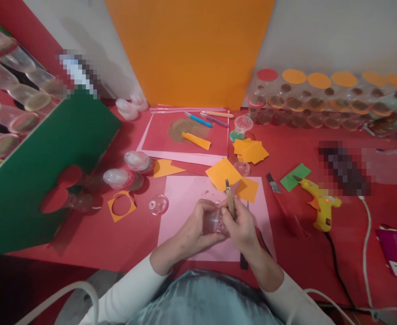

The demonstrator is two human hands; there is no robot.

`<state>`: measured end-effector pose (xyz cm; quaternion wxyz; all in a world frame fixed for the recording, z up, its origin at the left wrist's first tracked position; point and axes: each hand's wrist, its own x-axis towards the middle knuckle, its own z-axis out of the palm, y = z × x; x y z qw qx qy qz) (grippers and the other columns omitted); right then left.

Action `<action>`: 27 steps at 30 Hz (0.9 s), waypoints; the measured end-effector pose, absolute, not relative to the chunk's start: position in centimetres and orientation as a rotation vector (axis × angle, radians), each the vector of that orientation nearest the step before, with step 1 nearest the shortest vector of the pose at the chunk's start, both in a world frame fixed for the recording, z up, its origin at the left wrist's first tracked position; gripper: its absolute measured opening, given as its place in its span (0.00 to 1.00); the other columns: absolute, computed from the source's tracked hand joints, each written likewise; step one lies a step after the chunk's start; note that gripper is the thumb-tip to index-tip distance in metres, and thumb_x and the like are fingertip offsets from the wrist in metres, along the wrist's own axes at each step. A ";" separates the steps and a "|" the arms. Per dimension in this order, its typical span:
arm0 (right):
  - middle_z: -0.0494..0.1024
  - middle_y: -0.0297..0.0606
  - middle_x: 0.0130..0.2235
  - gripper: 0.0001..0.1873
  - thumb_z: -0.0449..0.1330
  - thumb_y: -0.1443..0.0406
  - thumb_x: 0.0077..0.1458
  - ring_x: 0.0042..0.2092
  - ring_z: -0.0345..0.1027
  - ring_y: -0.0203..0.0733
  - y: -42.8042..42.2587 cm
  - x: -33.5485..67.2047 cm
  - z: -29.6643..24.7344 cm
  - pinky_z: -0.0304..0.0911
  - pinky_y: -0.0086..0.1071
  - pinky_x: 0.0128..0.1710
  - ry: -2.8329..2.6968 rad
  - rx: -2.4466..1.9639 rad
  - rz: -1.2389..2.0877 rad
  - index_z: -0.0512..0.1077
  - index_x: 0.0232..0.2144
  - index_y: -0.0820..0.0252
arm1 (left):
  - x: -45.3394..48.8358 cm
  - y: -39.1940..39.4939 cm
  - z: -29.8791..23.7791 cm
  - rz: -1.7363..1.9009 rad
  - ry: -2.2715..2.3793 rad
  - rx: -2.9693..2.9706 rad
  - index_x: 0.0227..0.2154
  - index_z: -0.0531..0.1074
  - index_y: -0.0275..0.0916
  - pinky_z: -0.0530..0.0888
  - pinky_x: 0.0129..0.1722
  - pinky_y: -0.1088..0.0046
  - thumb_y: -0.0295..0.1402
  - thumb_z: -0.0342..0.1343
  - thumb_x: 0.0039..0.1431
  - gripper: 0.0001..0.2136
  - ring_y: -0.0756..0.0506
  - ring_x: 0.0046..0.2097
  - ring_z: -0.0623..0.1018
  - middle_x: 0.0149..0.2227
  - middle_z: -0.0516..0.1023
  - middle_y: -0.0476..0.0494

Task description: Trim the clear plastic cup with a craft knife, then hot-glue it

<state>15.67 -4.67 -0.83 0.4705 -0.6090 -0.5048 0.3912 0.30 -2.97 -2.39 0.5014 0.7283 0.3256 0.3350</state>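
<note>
My left hand (pixel 195 228) is curled round a small clear plastic cup (pixel 214 220) held over a pink paper sheet (pixel 181 198). My right hand (pixel 242 225) is closed on a thin brown-handled tool (pixel 230 198) that points up and away from me, its lower end at the cup. Both hands meet at the middle of the sheet. Orange paper squares (pixel 223 174) lie just beyond the hands.
A yellow glue gun (pixel 320 203) with its cord lies to the right beside a green paper scrap (pixel 295 177) and a cutter (pixel 273 183). Clear cups (pixel 131 169), an orange cut-out frame (pixel 122 205), markers (pixel 198 119), a green board (pixel 49 171) at left, an orange sheet (pixel 190 49) on the wall.
</note>
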 end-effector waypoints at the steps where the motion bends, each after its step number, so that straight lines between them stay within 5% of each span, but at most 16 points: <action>1: 0.70 0.28 0.23 0.04 0.53 0.65 0.51 0.22 0.62 0.34 -4.7 15.7 -0.8 0.60 0.26 0.22 -1.212 -1.483 0.982 0.68 0.29 0.56 | 0.3 -3.0 -2.3 0.805 0.787 1.754 0.48 0.56 0.43 0.72 0.48 0.61 0.42 0.60 0.57 0.22 0.42 0.50 0.70 0.47 0.63 0.40; 8: 0.68 0.27 0.22 0.05 0.54 0.64 0.53 0.19 0.58 0.32 -4.9 15.9 -0.8 0.58 0.26 0.19 -1.142 -1.437 1.091 0.69 0.31 0.57 | 0.4 -2.9 -1.8 0.829 0.792 1.755 0.48 0.55 0.43 0.72 0.49 0.60 0.37 0.59 0.58 0.21 0.42 0.51 0.70 0.47 0.63 0.40; 14: 0.72 0.28 0.24 0.06 0.58 0.61 0.53 0.24 0.65 0.34 -5.1 16.2 -0.6 0.64 0.26 0.23 -1.197 -1.411 1.165 0.71 0.34 0.56 | 0.9 -2.7 -1.3 0.889 0.792 1.824 0.46 0.55 0.43 0.73 0.47 0.61 0.28 0.56 0.56 0.18 0.43 0.48 0.71 0.45 0.63 0.42; 27: 0.66 0.25 0.19 0.04 0.55 0.65 0.50 0.20 0.60 0.32 -4.8 16.2 0.0 0.58 0.24 0.19 -1.271 -1.412 1.197 0.69 0.28 0.57 | 0.2 -2.9 -1.2 0.799 0.852 1.684 0.45 0.55 0.42 0.74 0.41 0.65 0.21 0.53 0.47 0.22 0.45 0.44 0.72 0.44 0.63 0.43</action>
